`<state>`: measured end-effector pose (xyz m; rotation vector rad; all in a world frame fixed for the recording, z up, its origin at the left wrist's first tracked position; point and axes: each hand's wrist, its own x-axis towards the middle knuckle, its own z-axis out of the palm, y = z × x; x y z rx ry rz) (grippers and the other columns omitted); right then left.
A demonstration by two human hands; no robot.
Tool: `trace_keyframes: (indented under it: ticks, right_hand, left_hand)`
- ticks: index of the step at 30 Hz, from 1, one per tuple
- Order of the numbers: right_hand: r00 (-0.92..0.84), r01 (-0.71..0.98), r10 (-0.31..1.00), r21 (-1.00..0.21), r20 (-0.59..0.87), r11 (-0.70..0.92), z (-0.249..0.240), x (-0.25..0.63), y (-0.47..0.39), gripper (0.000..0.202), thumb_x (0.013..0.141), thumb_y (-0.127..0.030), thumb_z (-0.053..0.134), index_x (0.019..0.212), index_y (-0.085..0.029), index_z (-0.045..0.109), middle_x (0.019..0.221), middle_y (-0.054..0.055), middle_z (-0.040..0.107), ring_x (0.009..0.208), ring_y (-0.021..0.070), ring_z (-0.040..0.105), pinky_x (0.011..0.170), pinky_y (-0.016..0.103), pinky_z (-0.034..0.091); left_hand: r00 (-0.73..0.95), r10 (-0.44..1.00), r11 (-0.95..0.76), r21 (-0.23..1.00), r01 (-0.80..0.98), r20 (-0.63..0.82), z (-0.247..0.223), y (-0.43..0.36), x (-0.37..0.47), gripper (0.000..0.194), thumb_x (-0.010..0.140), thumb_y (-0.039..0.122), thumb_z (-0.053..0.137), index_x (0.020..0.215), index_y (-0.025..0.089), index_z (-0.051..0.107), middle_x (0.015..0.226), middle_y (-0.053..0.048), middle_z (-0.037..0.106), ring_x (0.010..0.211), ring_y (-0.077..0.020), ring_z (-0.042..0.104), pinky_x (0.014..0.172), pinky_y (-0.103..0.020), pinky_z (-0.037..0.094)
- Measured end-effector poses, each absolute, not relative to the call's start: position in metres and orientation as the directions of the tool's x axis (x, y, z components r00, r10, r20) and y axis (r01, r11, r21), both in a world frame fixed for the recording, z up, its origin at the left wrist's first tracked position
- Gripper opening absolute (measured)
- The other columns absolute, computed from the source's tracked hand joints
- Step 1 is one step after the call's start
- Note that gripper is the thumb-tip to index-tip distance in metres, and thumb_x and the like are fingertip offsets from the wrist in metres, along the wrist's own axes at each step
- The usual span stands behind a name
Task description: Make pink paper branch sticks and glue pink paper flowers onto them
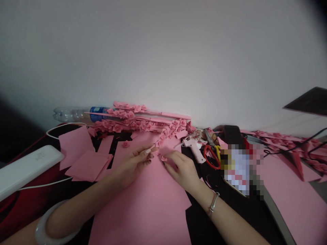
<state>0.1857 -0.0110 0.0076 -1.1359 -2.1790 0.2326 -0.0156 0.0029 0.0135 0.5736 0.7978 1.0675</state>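
Note:
My left hand [138, 161] is closed, its thumb and fingers pinching the near end of a pink paper flower stem [170, 131]. Small folded roses run along that stem toward the wall. In my right hand [182, 168], thumb and forefinger pinch a small pink paper rose [164, 158], close beside the left fingertips. Both hands are just above a large sheet of pink paper [143, 207]. A loose paper rose [125, 144] lies beyond my left hand. To the right of my right hand rests a white glue gun [195, 148].
Finished flower stems [125, 115] and a plastic bottle [73, 114] lie against the wall. Pink paper squares [88, 166] and a white lamp-like bar [28, 170] are at left. Red-handled scissors [211, 160] lie right; more pink sheets [293, 194] lie farther right.

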Motion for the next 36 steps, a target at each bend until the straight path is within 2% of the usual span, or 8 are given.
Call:
trace_keyframes:
  ticks: [3,8,12,17,23,29,34,36]
  right_hand:
    - [-0.464,0.679,0.810,-0.444,0.360,0.585,0.004,0.184,-0.011,0.019,0.088,-0.014,0.056,0.104,-0.021,0.064,0.099,0.006,0.067,0.089,0.0172,0.065,0.079,0.029,0.053]
    - [-0.446,0.645,0.830,-0.523,0.335,0.558,0.006,0.183,-0.012,0.019,0.088,-0.020,0.059,0.107,-0.020,0.060,0.101,0.006,0.066,0.094,0.0192,0.063,0.083,0.032,0.052]
    - [-0.393,0.615,0.827,-0.554,0.402,0.562,0.009,0.186,-0.013,0.018,0.088,-0.015,0.055,0.105,-0.020,0.060,0.097,0.006,0.067,0.089,0.0183,0.063,0.079,0.030,0.051]
    - [-0.240,0.635,0.827,-0.562,0.508,0.530,0.010,0.190,-0.014,0.014,0.089,-0.014,0.047,0.091,-0.019,0.059,0.078,0.004,0.064,0.066,0.0153,0.059,0.060,0.026,0.048]
    - [-0.156,0.639,0.831,-0.587,0.533,0.497,0.013,0.191,-0.014,0.019,0.092,-0.017,0.042,0.081,-0.020,0.056,0.063,-0.001,0.054,0.053,0.0136,0.050,0.049,0.025,0.039]
    - [-0.160,0.610,0.834,-0.612,0.527,0.503,0.013,0.189,-0.016,0.020,0.094,-0.018,0.042,0.081,-0.019,0.057,0.061,-0.002,0.051,0.052,0.0130,0.049,0.049,0.025,0.037]
    - [-0.156,0.593,0.837,-0.628,0.524,0.504,0.013,0.190,-0.016,0.022,0.095,-0.020,0.040,0.080,-0.019,0.056,0.061,-0.002,0.052,0.053,0.0133,0.049,0.051,0.026,0.038]
    - [-0.160,0.584,0.840,-0.637,0.518,0.503,0.014,0.190,-0.016,0.023,0.095,-0.021,0.040,0.078,-0.019,0.055,0.062,-0.001,0.053,0.054,0.0134,0.050,0.053,0.026,0.038]
  left_hand:
    - [0.239,0.930,0.365,0.772,-0.521,-0.278,0.013,0.002,-0.015,0.022,0.072,0.020,0.076,0.093,0.021,0.071,0.094,-0.003,0.069,0.078,-0.0142,0.060,0.074,-0.024,0.047]
    - [0.219,0.940,0.340,0.788,-0.512,-0.263,0.009,0.003,-0.016,0.023,0.070,0.021,0.078,0.091,0.019,0.070,0.091,-0.003,0.068,0.074,-0.0137,0.059,0.075,-0.026,0.048]
    - [0.213,0.949,0.310,0.800,-0.513,-0.232,0.009,0.005,-0.017,0.019,0.071,0.022,0.076,0.090,0.021,0.072,0.091,-0.002,0.068,0.072,-0.0124,0.057,0.073,-0.025,0.048]
    - [0.134,0.973,0.227,0.856,-0.464,-0.185,0.012,0.007,-0.020,0.014,0.074,0.028,0.072,0.086,0.021,0.071,0.079,-0.004,0.068,0.068,-0.0155,0.056,0.064,-0.026,0.046]
    - [-0.056,0.998,-0.051,0.968,-0.246,0.038,0.018,0.014,-0.029,0.008,0.079,0.028,0.066,0.085,0.023,0.069,0.062,0.002,0.053,0.057,-0.0143,0.045,0.056,-0.027,0.036]
    - [-0.184,0.975,-0.169,0.955,-0.242,0.126,0.028,0.024,-0.043,0.005,0.082,0.022,0.066,0.087,0.022,0.066,0.064,0.001,0.055,0.061,-0.0150,0.046,0.061,-0.026,0.037]
    - [-0.123,0.929,-0.354,0.935,-0.019,0.349,0.038,0.038,-0.072,0.011,0.090,0.028,0.058,0.098,0.024,0.063,0.073,0.002,0.059,0.067,-0.0137,0.050,0.065,-0.023,0.041]
    - [-0.092,0.934,-0.345,0.938,0.019,0.345,0.043,0.043,-0.085,0.010,0.090,0.024,0.057,0.095,0.020,0.065,0.075,0.002,0.061,0.070,-0.0135,0.052,0.069,-0.023,0.043]
